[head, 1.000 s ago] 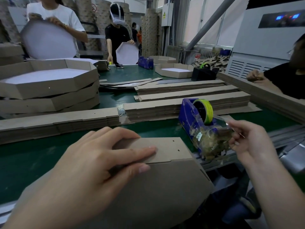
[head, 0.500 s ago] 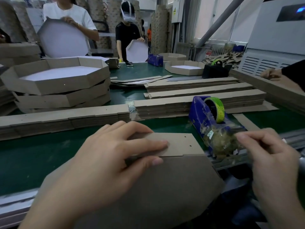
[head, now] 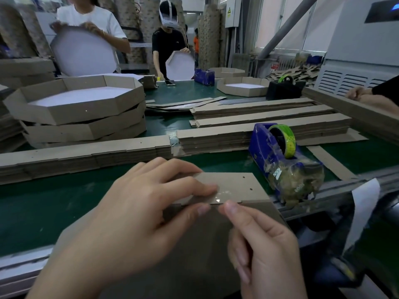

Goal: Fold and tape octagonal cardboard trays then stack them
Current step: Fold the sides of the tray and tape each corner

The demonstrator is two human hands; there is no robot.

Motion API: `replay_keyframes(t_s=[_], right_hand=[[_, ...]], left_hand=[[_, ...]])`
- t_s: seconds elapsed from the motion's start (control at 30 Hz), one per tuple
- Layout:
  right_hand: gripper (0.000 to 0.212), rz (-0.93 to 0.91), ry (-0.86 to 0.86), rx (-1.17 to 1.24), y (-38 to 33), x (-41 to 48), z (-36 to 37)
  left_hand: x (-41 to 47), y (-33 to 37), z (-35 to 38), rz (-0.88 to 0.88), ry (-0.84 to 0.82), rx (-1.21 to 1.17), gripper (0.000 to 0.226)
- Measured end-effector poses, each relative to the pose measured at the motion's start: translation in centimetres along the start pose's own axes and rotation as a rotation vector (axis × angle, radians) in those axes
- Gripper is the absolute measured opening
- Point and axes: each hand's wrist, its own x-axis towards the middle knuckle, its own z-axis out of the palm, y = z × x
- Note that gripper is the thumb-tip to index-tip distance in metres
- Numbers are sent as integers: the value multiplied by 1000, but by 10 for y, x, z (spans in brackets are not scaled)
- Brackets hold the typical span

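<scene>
**Taping the tray seam**

The cardboard tray leans over the near edge of the green table, presumably so its seam faces me. My left hand lies spread, pressing the folded wall flat. My right hand curls, pinching the clear tape strip onto the joint.

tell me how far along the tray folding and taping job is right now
Done: a stack of finished trays sits at the left. In hand: the left hand presses a folded flap down on the current tray while the right hand holds clear tape at that seam. Left: sealing this joint, stacking the tray, and probably the piles of flat strips beyond, not yet folded.
</scene>
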Motion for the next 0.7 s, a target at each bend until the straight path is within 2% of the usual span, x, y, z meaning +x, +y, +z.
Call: replay_keyframes(t_s=[0.07, 0.17, 0.27, 0.43, 0.57, 0.7], right_hand=[[35, 24, 26, -12, 0, 0, 2], [41, 69, 66, 9, 0, -2, 7], [37, 105, 73, 39, -1, -4, 10], [31, 132, 47, 33, -5, -7, 10], [34, 138, 31, 25, -7, -7, 8], [33, 124, 9, -23, -8, -5, 5]], left_hand=[[0, -1, 0, 9, -1, 5, 28], [0, -2, 0, 12, 6, 11, 29], [-1, -2, 0, 14, 8, -4, 29], [-2, 1, -4, 4, -3, -29, 16], [-1, 1, -8, 62, -110, 58, 27], [1, 2, -11, 14, -133, 24, 31]])
